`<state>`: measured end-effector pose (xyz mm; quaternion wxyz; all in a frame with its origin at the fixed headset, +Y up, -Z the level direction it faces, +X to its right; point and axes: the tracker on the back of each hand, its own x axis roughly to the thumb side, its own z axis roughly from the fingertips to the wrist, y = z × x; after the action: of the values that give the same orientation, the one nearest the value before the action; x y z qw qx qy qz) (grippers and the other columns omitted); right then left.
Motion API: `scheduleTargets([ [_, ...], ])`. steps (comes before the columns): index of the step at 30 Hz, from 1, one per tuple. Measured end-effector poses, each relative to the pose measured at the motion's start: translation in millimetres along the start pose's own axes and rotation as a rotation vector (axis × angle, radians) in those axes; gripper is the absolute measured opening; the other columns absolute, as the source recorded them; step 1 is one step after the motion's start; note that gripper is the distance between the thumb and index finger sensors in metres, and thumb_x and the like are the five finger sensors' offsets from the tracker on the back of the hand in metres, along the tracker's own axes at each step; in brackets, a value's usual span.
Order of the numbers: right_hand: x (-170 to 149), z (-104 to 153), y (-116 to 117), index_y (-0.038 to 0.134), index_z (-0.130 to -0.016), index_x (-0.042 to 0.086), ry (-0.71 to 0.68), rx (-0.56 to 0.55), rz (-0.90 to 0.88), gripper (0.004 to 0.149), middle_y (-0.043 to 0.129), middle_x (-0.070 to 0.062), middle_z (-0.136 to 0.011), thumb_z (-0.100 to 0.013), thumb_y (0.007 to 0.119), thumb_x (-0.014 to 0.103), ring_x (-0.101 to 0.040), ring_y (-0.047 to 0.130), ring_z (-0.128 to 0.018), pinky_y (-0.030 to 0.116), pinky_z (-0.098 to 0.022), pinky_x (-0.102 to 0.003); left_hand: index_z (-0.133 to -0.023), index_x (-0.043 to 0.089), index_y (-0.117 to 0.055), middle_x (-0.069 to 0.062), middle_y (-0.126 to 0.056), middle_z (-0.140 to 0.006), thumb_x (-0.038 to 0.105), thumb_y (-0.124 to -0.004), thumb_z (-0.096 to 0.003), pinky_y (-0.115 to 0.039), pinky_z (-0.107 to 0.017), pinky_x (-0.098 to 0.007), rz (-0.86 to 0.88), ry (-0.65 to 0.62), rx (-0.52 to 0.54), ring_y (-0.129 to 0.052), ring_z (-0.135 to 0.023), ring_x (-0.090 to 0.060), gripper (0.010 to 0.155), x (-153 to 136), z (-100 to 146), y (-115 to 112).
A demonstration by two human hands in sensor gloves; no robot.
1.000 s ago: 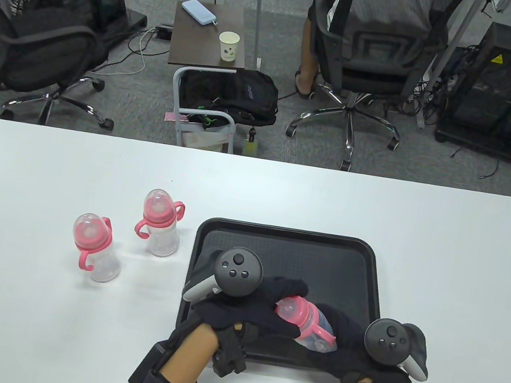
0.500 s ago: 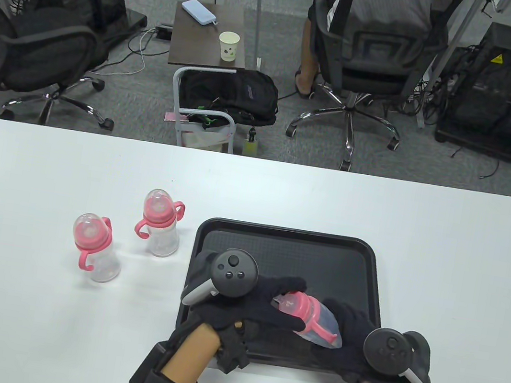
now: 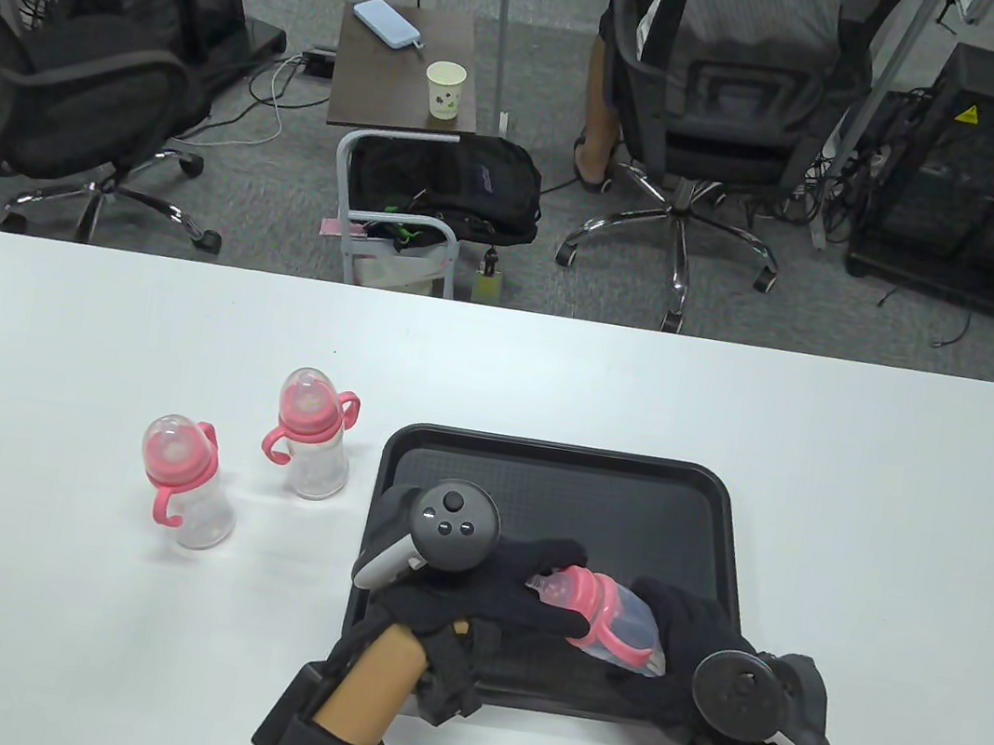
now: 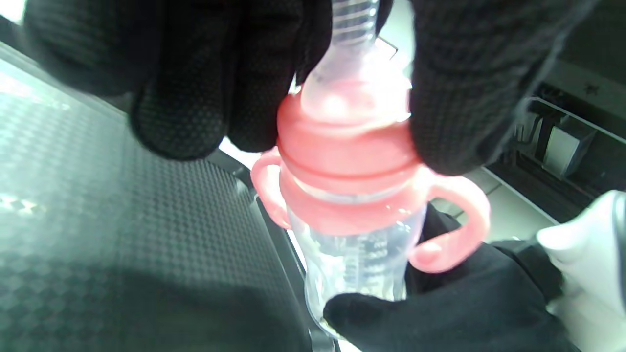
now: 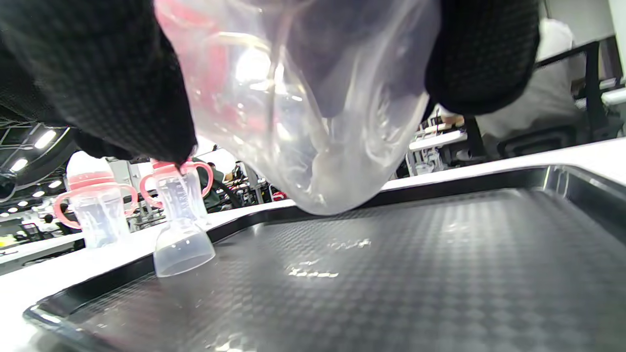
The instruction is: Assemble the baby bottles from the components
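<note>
A baby bottle (image 3: 608, 621) is being held tilted above the black tray (image 3: 556, 476), its pink collar (image 4: 342, 151) being pinched by the left hand (image 3: 501, 585) and its clear base being gripped by the right hand (image 3: 680, 647) at four o'clock, so cross-threading is being risked if the collar is being turned crooked.

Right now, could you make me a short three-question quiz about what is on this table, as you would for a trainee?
1. True or false: three finished bottles stand on the table left of the tray.
2. Which part of the held bottle does the left hand grip? A) pink collar end B) clear base
3. What small clear part sits on the tray, seen in the right wrist view?

Key
1. False: two stand there, the near bottle and the far bottle.
2. A; the right hand holds the clear body.
3. A dome cap, not yet fitted.
</note>
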<state>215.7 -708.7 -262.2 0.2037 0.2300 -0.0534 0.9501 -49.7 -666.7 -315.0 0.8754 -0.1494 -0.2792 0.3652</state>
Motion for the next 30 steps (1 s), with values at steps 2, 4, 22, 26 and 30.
scheduleTargets([
  [2,-3,-1,3,0.054,-0.109,0.009,0.004,0.034,-0.045,0.091,0.072,-0.021,-0.104,-0.043,0.098,0.054,-0.05,0.081,-0.087,0.079,-0.05,-0.059,-0.114,0.036,-0.066,-0.01,-0.087,-0.1,0.063,-0.097,-0.0418,-0.089,-0.04,-0.043,-0.004,-0.003,-0.017,-0.101,-0.067,-0.034,0.083,1,0,0],
  [4,-5,-2,5,0.054,-0.11,0.009,0.009,0.056,-0.063,0.091,0.072,-0.021,-0.104,-0.043,0.097,0.054,-0.05,0.081,-0.087,0.079,-0.05,-0.059,-0.114,0.039,-0.065,-0.01,-0.084,-0.104,0.059,-0.1,-0.0414,-0.089,-0.042,-0.043,-0.022,-0.001,-0.036,-0.1,-0.069,-0.034,0.083,2,0,-1],
  [22,-9,-2,6,0.054,-0.109,0.008,0.009,0.06,-0.164,0.092,0.073,-0.021,-0.103,-0.044,0.096,0.056,-0.05,0.083,-0.084,0.082,-0.048,-0.057,-0.11,0.032,-0.073,-0.009,-0.085,-0.104,0.063,-0.095,-0.0437,-0.09,-0.042,-0.044,0.029,-0.042,0.131,-0.103,-0.065,-0.035,0.076,9,5,1],
  [26,-10,-2,7,0.055,-0.109,0.007,0.01,0.078,-0.17,0.092,0.074,-0.021,-0.102,-0.043,0.097,0.056,-0.049,0.084,-0.084,0.082,-0.047,-0.057,-0.111,0.032,-0.071,-0.009,-0.079,-0.109,0.053,-0.098,-0.0448,-0.089,-0.045,-0.045,0.042,-0.054,0.048,-0.102,-0.069,-0.036,0.074,12,3,-1],
  [30,-14,-3,10,0.054,-0.109,0.007,0.02,0.118,-0.217,0.092,0.074,-0.022,-0.102,-0.044,0.096,0.057,-0.049,0.084,-0.084,0.082,-0.047,-0.057,-0.112,0.04,-0.063,-0.002,-0.065,-0.12,0.037,-0.101,-0.0458,-0.078,-0.063,-0.055,0.013,-0.076,-0.029,-0.085,-0.095,-0.043,0.076,14,2,-3],
])
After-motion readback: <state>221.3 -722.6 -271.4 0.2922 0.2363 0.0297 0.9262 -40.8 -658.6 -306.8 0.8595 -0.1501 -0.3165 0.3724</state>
